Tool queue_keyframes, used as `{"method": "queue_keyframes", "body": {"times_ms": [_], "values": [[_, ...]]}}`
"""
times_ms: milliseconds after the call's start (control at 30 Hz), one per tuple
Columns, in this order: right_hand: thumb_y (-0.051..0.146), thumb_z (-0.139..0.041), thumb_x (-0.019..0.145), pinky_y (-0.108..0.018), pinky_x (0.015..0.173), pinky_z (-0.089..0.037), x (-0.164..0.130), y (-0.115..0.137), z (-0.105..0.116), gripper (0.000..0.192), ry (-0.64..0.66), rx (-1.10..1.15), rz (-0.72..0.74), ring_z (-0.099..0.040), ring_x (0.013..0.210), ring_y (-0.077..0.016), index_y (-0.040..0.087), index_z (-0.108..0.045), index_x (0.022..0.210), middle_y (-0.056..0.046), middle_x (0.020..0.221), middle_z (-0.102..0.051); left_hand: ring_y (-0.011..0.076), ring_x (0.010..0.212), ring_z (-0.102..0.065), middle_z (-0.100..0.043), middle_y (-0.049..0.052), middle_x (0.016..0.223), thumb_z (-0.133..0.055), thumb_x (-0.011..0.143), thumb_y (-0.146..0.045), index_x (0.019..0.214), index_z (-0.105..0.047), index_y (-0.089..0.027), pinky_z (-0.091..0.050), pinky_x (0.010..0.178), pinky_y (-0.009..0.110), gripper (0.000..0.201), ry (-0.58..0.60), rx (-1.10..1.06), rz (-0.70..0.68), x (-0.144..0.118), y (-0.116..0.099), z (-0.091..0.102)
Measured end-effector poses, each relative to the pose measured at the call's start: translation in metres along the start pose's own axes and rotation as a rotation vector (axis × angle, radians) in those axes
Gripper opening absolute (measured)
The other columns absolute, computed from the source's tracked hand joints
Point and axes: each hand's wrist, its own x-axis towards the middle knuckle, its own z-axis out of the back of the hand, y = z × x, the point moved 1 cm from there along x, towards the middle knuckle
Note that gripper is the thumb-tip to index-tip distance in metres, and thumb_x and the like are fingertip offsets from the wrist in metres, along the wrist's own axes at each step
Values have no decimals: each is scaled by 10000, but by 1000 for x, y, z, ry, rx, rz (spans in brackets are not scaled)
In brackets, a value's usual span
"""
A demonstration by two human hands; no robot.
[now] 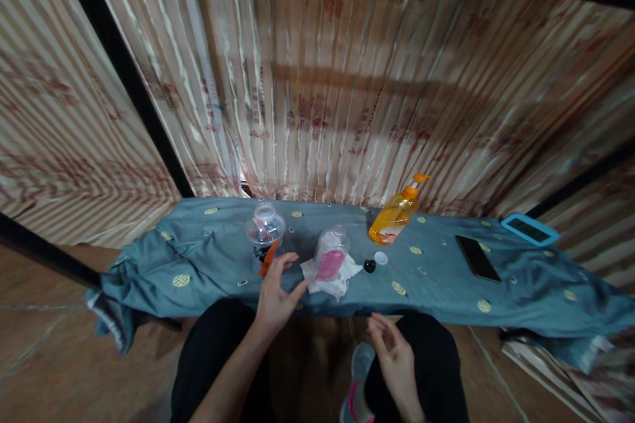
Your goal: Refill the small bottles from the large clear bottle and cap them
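My left hand (275, 297) hovers at the front edge of the cloth, thumb and fingers spread, holding nothing. Its fingertips are close to a clear plastic container with a narrow neck (266, 228) and an orange label. To the right of the thumb stands a clear, uncapped bottle with a pink label (331, 264), on a crumpled white tissue (353, 269). Beside the tissue lie a small black cap (370, 266) and a white round disc (381, 258). Over my right knee is my right hand (394, 350), its fingers loosely bent and apart, with nothing visible in it.
An orange pump bottle (394, 217) leans at the back of the bench's blue-green cloth (431, 291). Farther right are a dark phone (477, 258) and a blue-framed device (530, 229). A striped curtain (317, 79) and dark metal posts (124, 66) surround the bench.
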Motion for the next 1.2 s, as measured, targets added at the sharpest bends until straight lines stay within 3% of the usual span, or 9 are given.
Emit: {"method": "queue_keyframes", "body": {"times_ms": [100,167,333,500,667,833,933,1067,1200], "values": [[703,-611,780,-398,749,-592,-38,-13,-30,556,186,58,-30,-728,796,-214,184,-700,960,-91,864,-757,269,1202,-581,-611,96,1239,-731,762,-392,1215,-551,-215,-438,1090,460,519,-289,107,-23,0,0,38],[737,-596,763,-380,709,-590,-51,-18,-51,568,297,89,-42,-726,742,-207,193,-708,881,-69,779,-750,312,1383,-416,-476,142,1432,-805,672,-418,1368,-427,-204,-309,1184,490,820,-431,147,-5,10,3,52],[751,-540,794,-418,805,-560,-54,-22,-82,618,452,122,-61,-721,838,-208,175,-692,958,-69,868,-753,328,1442,-344,-352,198,1535,-866,554,-338,1473,-228,-178,-292,1194,469,1130,-341,-12,196,52,16,41],[685,-577,820,-411,807,-540,-54,-30,-84,541,515,123,-101,-713,833,-206,176,-689,968,-55,849,-748,305,1141,-631,-647,135,1198,-830,560,-319,1267,-477,-164,-463,1046,473,805,-323,-25,248,66,22,26],[564,-679,810,-412,831,-513,-60,-29,-87,405,544,213,-162,-691,833,-198,182,-699,945,-25,832,-733,285,1027,-666,-688,87,1092,-848,486,-341,1142,-547,-185,-503,987,476,738,-368,-82,200,53,6,32],[560,-771,722,-355,732,-513,-62,-2,-88,453,567,536,-311,-675,752,-174,172,-698,945,-18,800,-720,286,1054,-667,-695,87,1104,-862,470,-380,1148,-561,-166,-520,985,438,773,-270,-183,171,27,-36,45],[601,-739,739,-357,865,-491,-59,29,-79,549,591,840,-429,-704,951,-177,289,-647,1181,-41,1082,-743,293,994,-684,-715,86,1013,-870,455,-425,1068,-600,-153,-560,910,424,723,-113,-251,209,6,-62,46],[845,-608,619,-505,891,-496,-53,71,-62,722,700,1205,-486,-608,1211,-315,399,-654,1184,-26,1299,-676,290,891,-695,-734,88,928,-852,460,-520,998,-648,-149,-582,808,401,685,127,-471,305,-20,-87,29],[903,-609,498,-396,753,-544,-52,85,-45,810,727,1362,-491,-664,1122,-317,328,-745,1051,-55,1213,-719,250,790,-685,-730,80,866,-865,472,-504,958,-670,-138,-576,745,358,639,272,-674,360,-34,-104,2]]}}
